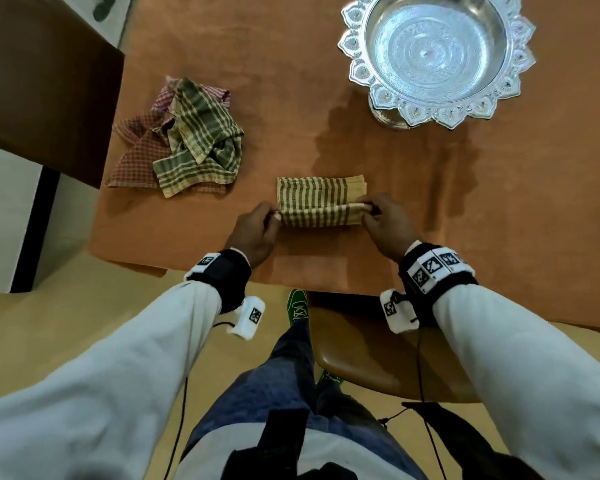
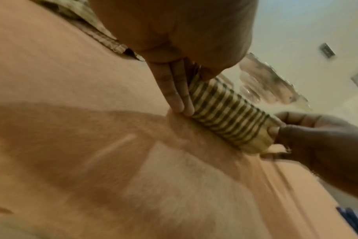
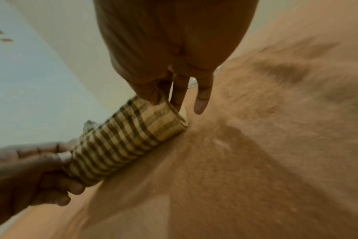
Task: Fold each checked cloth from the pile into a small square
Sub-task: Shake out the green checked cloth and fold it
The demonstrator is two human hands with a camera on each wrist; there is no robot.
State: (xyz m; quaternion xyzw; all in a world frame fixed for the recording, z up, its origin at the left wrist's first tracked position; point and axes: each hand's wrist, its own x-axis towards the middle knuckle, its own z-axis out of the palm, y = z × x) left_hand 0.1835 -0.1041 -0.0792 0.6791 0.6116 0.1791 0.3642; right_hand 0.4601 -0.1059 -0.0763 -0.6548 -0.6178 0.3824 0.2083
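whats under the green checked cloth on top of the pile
Under the green checked cloth lie red checked cloths, showing at the pile's left and far edges, on the brown table. How many red cloths, and anything beneath the middle, is covered.

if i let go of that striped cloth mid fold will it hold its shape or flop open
Probably flops: the striped cloth bends in a soft curl between the left hand and right hand, with no crisp crease at the raised edge. It looks light and thin, so it should lift easily. On the fuzzy table cover it likely drags rather than slides.
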